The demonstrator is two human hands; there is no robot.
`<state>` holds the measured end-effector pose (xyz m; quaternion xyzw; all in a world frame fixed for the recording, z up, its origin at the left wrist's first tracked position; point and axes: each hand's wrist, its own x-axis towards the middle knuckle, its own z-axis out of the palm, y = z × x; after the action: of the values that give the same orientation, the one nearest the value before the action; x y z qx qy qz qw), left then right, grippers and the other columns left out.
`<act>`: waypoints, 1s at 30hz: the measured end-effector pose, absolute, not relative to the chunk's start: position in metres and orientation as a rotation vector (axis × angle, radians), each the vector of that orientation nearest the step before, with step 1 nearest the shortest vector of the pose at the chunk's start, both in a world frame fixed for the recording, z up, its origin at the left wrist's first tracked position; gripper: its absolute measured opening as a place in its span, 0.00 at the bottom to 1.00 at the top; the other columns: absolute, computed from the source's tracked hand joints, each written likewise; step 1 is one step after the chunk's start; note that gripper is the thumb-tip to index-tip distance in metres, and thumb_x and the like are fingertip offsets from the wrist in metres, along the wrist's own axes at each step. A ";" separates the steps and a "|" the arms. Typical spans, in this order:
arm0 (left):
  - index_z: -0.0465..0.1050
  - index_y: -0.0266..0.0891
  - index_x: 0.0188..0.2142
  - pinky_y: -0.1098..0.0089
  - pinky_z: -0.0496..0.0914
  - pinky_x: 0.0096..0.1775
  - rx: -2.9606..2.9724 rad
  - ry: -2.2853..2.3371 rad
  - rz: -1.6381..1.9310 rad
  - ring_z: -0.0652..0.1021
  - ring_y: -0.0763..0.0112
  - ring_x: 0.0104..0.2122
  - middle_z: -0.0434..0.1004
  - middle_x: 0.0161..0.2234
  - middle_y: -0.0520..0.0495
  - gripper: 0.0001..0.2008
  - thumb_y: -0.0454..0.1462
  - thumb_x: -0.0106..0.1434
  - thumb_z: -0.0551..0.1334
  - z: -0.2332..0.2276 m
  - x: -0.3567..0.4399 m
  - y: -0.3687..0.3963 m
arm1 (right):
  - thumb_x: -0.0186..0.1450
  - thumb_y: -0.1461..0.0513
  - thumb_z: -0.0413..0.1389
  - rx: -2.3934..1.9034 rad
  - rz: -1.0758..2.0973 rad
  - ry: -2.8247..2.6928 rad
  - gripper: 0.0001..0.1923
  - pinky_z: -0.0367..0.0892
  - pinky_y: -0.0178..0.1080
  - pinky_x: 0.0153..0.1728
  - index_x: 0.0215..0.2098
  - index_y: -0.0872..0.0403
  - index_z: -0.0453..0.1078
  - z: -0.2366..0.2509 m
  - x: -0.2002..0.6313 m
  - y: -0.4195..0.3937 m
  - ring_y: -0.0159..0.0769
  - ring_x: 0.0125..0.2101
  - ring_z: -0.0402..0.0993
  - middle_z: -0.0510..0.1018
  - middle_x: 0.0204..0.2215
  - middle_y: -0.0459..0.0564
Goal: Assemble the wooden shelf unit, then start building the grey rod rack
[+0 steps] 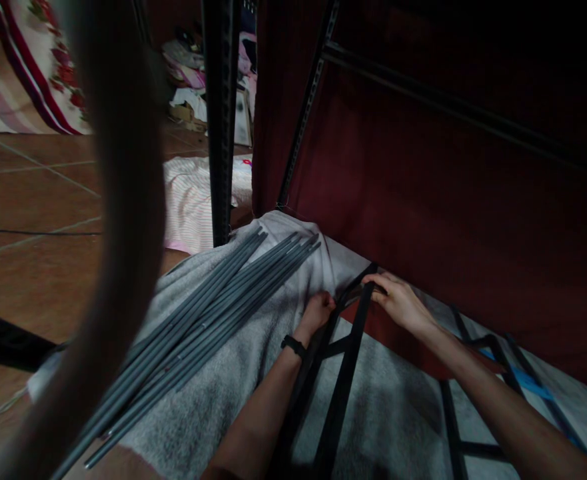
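Blurred and very close on the left, a curved pale bar [123,220] sweeps from top to bottom of the view. Both forearms reach away over a grey towel [223,393] spread on the tiled floor [33,200]. Left hand [317,312], a black band at its wrist, is curled shut on a black metal strut [343,373]; the right hand [398,301] pinches the far end of the same frame, fingers together on it. That strut's long axis runs from near centre up and slightly right, toward the dark red fabric panel [423,200]. Left of the hands lies a bundle of grey rods [208,320], roughly ten though I cannot count them exactly, all parallel, pointing from near left to far right.
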<state>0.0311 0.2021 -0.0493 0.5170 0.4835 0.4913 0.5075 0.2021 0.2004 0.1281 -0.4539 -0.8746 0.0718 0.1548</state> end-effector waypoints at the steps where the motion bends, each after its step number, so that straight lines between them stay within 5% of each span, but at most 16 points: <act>1: 0.64 0.37 0.24 0.75 0.60 0.29 1.236 1.130 1.195 0.66 0.77 0.24 0.64 0.22 0.56 0.08 0.27 0.57 0.56 -0.050 0.032 0.203 | 0.67 0.62 0.54 -1.301 0.212 -2.503 0.14 0.69 0.41 0.46 0.50 0.46 0.73 0.128 0.202 0.200 0.39 0.42 0.75 0.76 0.40 0.49; 9: 0.68 0.37 0.29 0.74 0.61 0.30 1.234 1.080 1.153 0.69 0.74 0.27 0.69 0.26 0.53 0.03 0.33 0.60 0.59 -0.043 0.024 0.201 | 0.67 0.62 0.54 -1.331 0.238 -2.485 0.13 0.69 0.41 0.45 0.49 0.47 0.73 0.132 0.203 0.198 0.39 0.42 0.75 0.76 0.41 0.49; 12: 0.67 0.37 0.27 0.71 0.59 0.30 1.309 1.262 1.122 0.68 0.72 0.26 0.68 0.24 0.51 0.10 0.39 0.63 0.59 -0.040 0.021 0.199 | 0.67 0.62 0.54 -1.309 0.234 -2.498 0.13 0.69 0.40 0.43 0.49 0.46 0.73 0.133 0.200 0.197 0.38 0.41 0.75 0.76 0.39 0.48; 24: 0.64 0.38 0.26 0.75 0.60 0.30 1.240 0.970 1.171 0.66 0.77 0.26 0.65 0.24 0.55 0.05 0.28 0.57 0.56 -0.040 0.022 0.198 | 0.67 0.61 0.54 -1.290 0.239 -2.486 0.13 0.70 0.40 0.44 0.48 0.45 0.75 0.133 0.200 0.198 0.39 0.41 0.76 0.77 0.41 0.49; 30: 0.69 0.37 0.31 0.73 0.61 0.29 1.235 1.098 1.131 0.68 0.74 0.26 0.68 0.25 0.53 0.05 0.38 0.60 0.62 -0.034 0.016 0.195 | 0.66 0.62 0.54 -1.298 0.228 -2.467 0.13 0.70 0.40 0.43 0.48 0.46 0.75 0.136 0.198 0.195 0.39 0.41 0.76 0.78 0.41 0.48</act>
<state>0.0158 0.1946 -0.0341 0.5193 0.4619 0.4758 0.5391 0.1978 0.1945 0.1360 -0.4573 -0.8689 0.0803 0.1714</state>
